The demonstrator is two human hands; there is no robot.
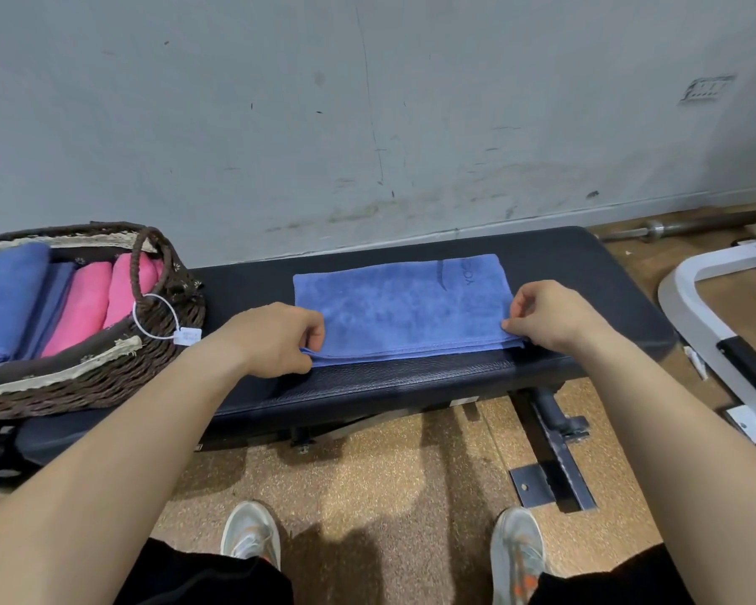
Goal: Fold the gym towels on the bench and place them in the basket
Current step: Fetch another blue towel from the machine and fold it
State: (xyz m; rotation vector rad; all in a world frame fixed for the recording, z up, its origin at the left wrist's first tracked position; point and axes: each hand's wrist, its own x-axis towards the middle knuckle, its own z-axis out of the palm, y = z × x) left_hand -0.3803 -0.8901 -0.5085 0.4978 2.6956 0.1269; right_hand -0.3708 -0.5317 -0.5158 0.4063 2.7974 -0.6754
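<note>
Pinching front corners of blue microfibre towel [402, 307]: your left hand [276, 338] and right hand [551, 318], fingers [315, 331] curled on its edge. Towel folded flat on black padded worktop [411, 377]. Likely soft, light, limp; grip all layers. Far left: brown wicker basket [105, 382].

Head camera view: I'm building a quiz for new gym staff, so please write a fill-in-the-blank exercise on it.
1. The left hand and right hand each pinch a near corner of the ____ towel.
2. The basket sits at the ____ end of the bench.
3. The basket holds ____ pink towels.
Missing words: blue; left; two.
</note>
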